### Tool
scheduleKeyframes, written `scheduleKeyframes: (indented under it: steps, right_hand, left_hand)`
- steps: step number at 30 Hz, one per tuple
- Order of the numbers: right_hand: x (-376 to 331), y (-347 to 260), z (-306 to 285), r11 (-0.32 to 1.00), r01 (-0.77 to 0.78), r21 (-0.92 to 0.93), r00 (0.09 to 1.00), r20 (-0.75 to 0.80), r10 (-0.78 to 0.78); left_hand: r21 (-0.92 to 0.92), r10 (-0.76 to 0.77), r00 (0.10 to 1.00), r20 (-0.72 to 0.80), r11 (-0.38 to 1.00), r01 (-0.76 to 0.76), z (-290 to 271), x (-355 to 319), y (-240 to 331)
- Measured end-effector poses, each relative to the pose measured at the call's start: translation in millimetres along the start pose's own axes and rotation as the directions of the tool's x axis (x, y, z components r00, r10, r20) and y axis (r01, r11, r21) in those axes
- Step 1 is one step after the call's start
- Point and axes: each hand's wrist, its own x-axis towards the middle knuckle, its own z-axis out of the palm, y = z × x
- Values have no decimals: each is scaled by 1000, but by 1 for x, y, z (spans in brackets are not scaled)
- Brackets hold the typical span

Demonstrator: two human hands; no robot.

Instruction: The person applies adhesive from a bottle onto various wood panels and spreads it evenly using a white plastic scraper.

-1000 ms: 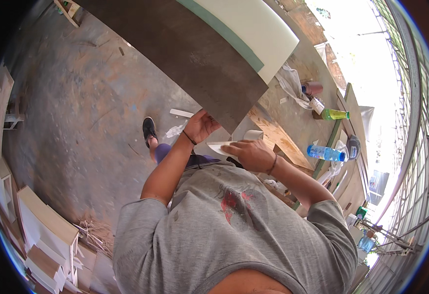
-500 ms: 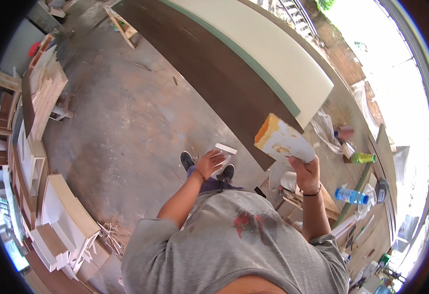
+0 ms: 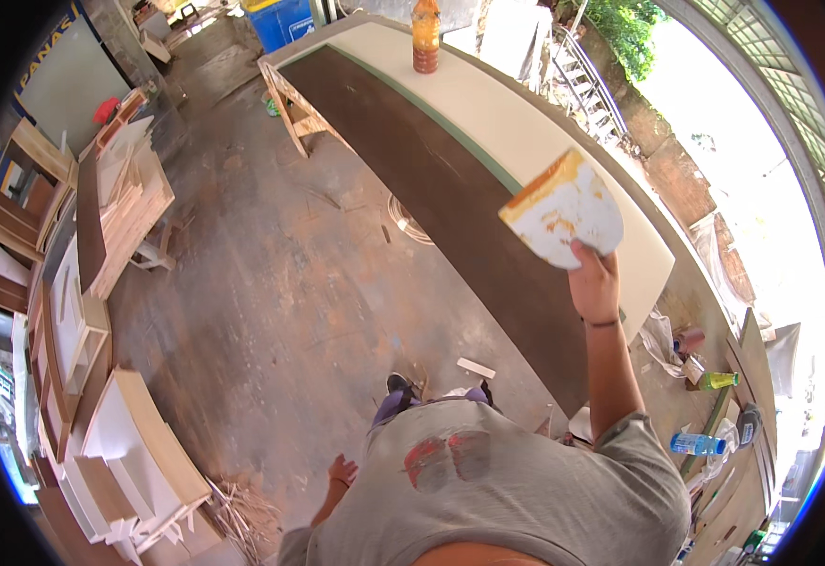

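Note:
My right hand [image 3: 594,281] grips the lower rim of a white cup-like container [image 3: 568,212] and holds it up over the long worktable. Yellow-orange residue coats the container's mouth and streaks its side; its contents are hidden. Beneath it lie a long dark brown sheet [image 3: 459,226] and a cream sheet [image 3: 639,255] with a green strip along one edge. Low beside my body, my left hand [image 3: 341,471] hangs with nothing in it, its fingers apart. A plastic bottle [image 3: 425,40] with orange-brown liquid stands on the far end of the cream sheet.
At right on the bench are a green bottle [image 3: 717,380], a blue-labelled water bottle [image 3: 698,444] and crumpled plastic [image 3: 658,341]. Stacked boards [image 3: 134,212] and cabinet parts [image 3: 139,443] line the left. A coil [image 3: 408,223] and a small white strip [image 3: 475,368] lie on the floor.
My right hand has carried the container up and forward over the sheets. My left hand has dropped back beside my body. The view has shifted, bringing the far table end and standing bottle into sight.

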Motion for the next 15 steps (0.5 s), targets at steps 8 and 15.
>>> scheduleKeyframes:
  steps: [8, 15]
  right_hand:
    - [206, 30, 103, 893, 286, -349, 954, 20, -298]
    - [410, 49, 157, 580, 350, -736, 901, 94, -424]
  left_hand:
    - [-111, 111, 992, 64, 988, -104, 52, 47, 59]
    - [-71, 144, 989, 31, 987, -141, 91, 75, 170]
